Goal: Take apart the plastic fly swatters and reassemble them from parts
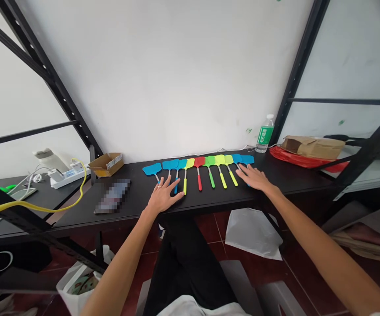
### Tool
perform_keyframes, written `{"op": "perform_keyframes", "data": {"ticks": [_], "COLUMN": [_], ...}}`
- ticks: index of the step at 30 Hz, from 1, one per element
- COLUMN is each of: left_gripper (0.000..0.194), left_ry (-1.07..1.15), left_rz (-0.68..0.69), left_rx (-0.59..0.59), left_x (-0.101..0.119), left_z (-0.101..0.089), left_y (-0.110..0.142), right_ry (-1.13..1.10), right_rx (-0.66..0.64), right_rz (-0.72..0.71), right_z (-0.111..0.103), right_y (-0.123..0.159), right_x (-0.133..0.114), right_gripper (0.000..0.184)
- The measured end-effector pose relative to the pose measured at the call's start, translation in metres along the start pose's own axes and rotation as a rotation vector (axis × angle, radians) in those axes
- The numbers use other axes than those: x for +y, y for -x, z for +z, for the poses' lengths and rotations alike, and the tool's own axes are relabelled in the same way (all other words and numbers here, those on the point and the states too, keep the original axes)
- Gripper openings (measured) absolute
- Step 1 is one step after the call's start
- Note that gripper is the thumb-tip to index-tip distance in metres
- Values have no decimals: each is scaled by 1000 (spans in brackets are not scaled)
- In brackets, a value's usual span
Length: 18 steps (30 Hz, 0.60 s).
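A row of several fly swatters lies side by side on the black shelf top, heads toward the wall and handles toward me. Blue ones (152, 169) are at the left end, a red one (199, 162) is near the middle, green (210, 161) and yellow (219, 159) ones follow, and blue again (247, 159) at the right end. My left hand (164, 196) rests with fingers spread over the left blue handles, partly hiding them. Over the handles at the right end is my right hand (254, 177), also spread flat. Neither hand grips anything.
Left of the swatters are a small open cardboard box (106, 166) and a blurred-out flat object (113, 196). A water bottle (265, 134) and a brown package (311, 147) on red plastic stand right. Black metal posts (295, 83) frame the sides; a yellow cable (82, 186) hangs left.
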<state>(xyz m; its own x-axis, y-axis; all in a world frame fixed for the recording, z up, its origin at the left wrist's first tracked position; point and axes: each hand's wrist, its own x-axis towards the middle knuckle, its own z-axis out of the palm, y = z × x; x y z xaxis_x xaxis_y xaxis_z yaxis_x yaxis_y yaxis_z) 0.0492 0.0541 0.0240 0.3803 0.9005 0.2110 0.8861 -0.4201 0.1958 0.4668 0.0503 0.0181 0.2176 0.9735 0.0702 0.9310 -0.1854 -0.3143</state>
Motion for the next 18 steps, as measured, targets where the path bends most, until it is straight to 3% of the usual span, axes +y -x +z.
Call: {"op": "perform_keyframes", "data": {"ticks": [11, 18], "left_gripper": [79, 77], "left_ry": [27, 71], "left_rz": [52, 75], "left_rx": [-7, 15], "left_x": [-3, -7], "left_z": [-2, -1], "left_y": [4, 10], "right_ry": [105, 40], "right_rx": [-71, -123], "right_rz": [-236, -315], "right_z": [31, 48], "right_y": [8, 26], "right_x": [-88, -162], "right_gripper": [82, 86]}}
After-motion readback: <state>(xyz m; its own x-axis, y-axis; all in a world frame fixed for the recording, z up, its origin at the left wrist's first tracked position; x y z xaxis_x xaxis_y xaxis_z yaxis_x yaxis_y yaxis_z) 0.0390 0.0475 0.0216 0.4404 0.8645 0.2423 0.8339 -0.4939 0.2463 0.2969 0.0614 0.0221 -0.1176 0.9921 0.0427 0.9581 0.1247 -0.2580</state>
